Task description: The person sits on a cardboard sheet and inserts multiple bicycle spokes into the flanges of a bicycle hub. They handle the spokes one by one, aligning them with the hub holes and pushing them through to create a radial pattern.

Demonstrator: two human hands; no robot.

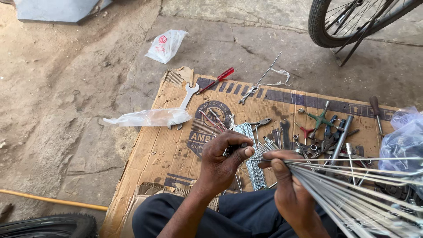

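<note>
My right hand [288,185] grips a fanned bundle of thin steel bicycle spokes [352,185] that run off to the lower right. My left hand [224,161] pinches the threaded tips of those spokes between thumb and fingers, just left of the right hand. Under both hands lies a loose pile of more spokes [252,150] on a flattened cardboard sheet [163,150]. My dark trousers [238,216] show at the bottom.
On the cardboard lie an open-end spanner [188,94], a red-handled screwdriver [218,79], a green three-way wrench [320,119], pliers and several small tools. Clear plastic bags [150,117] lie left and right. A bicycle wheel [352,22] stands top right; a tyre [48,225] bottom left.
</note>
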